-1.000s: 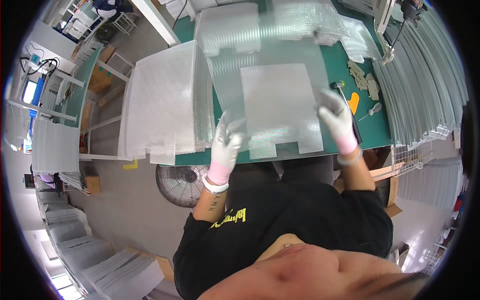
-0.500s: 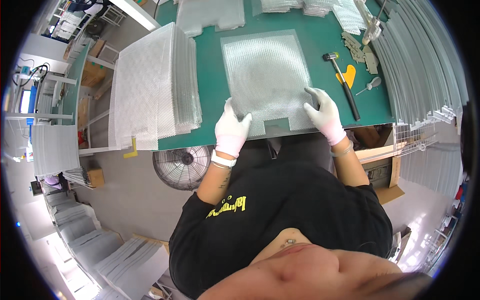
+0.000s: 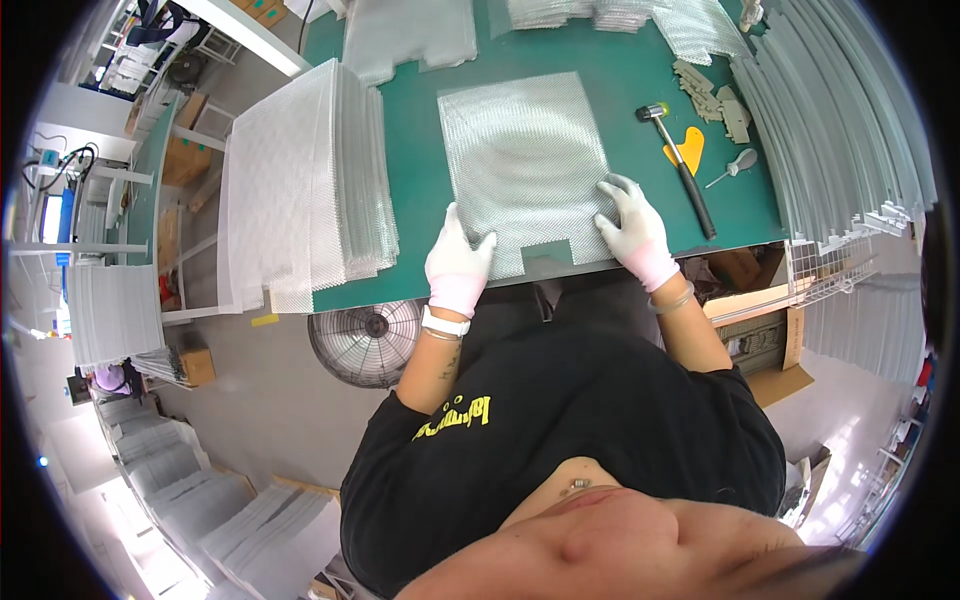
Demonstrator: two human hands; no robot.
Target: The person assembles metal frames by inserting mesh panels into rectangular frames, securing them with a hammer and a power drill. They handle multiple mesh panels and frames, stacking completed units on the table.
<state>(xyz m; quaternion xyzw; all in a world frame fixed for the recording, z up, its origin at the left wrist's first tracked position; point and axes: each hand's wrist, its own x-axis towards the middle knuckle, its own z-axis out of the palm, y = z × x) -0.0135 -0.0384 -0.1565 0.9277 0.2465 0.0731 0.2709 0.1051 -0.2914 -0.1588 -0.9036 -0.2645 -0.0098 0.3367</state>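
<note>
A silvery mesh sheet [image 3: 525, 150] with a notch in its near edge lies before me on the green tabletop. My left hand [image 3: 459, 262], in a white glove with a pink cuff, holds its near left side, the thumb over the mesh and the fingers along the outer edge. On the opposite side my right hand [image 3: 635, 232], gloved alike, has its fingers bent against the near right edge. Fingertips under the sheet are hidden. Whether more than one sheet lies here I cannot tell.
A tall stack of mesh sheets [image 3: 285, 190] stands at the left, with more mesh [image 3: 410, 40] beyond. To the right lie a hammer [image 3: 685, 175], a yellow flat piece [image 3: 692, 150], a screwdriver [image 3: 735, 167] and beige pieces [image 3: 712, 100]. Grey panels [image 3: 840, 120] line the right; a fan [image 3: 368, 345] stands below.
The sheet's far edge has come slightly nearer to me, and its right edge sits farther left. Both hands stay at its sides; the right one has moved slightly inward. The whole view has shifted a little.
</note>
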